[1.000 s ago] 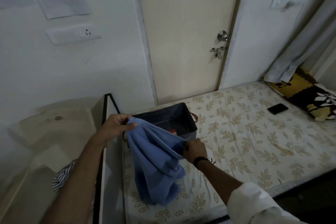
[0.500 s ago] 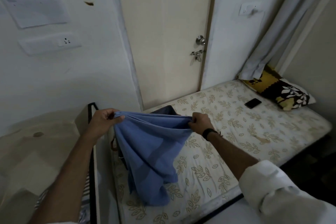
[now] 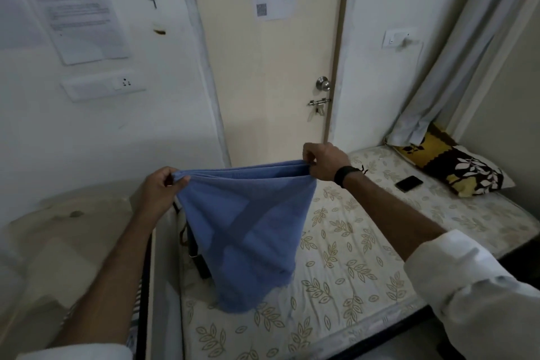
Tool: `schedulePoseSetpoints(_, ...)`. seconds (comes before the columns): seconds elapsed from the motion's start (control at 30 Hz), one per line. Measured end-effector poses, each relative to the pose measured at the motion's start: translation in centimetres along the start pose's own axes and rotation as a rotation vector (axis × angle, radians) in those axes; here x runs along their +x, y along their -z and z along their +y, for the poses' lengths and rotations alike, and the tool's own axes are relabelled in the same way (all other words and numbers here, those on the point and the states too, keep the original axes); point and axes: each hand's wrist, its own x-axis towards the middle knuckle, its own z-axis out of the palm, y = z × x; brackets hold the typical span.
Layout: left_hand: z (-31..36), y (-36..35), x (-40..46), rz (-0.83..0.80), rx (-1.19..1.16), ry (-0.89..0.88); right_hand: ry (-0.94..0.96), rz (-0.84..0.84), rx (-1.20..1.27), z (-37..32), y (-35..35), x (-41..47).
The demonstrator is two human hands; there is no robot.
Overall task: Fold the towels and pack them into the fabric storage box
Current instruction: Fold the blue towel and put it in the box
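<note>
The towel (image 3: 248,231) hangs at centre between the left hand (image 3: 159,188) at 9 o'clock and right hand (image 3: 324,162) at 1 o'clock, above the bed (image 3: 350,257), with the phone (image 3: 409,183) and pillow (image 3: 455,166) at 3 o'clock and the door (image 3: 271,82) behind at 12.

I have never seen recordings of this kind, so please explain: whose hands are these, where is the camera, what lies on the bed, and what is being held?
There is no machine here. A person wears one wide-angle camera on the head, so you look forward and down along both arms. The left hand and the right hand each pinch one upper corner of a blue towel and hold it stretched in the air; its lower end hangs down to the mattress, which has a leaf pattern. Behind the towel a dark edge of the fabric storage box shows; most of it is hidden. Farther along the bed lie a black phone and a patterned pillow. A closed door stands behind.
</note>
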Motion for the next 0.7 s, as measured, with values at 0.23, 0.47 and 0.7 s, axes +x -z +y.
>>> schedulePoseSetpoints(0.23, 3.1, -0.4, -2.6, 0.065, -0.003, -0.017, 0.438, 0.093, -0.128, 2.4, 1.0, -2.8)
schedulePoseSetpoints(0.47, 4.4, -1.5, -7.5, 0.121, 0.048, 0.035, 0.472, -0.066, -0.425, 5.7, 0.7, -6.7)
schedulePoseSetpoints(0.7, 4.5, 0.3, -10.5, 0.084, 0.186, 0.060, 0.257, -0.072, 0.038, 4.7, -2.4, -8.4)
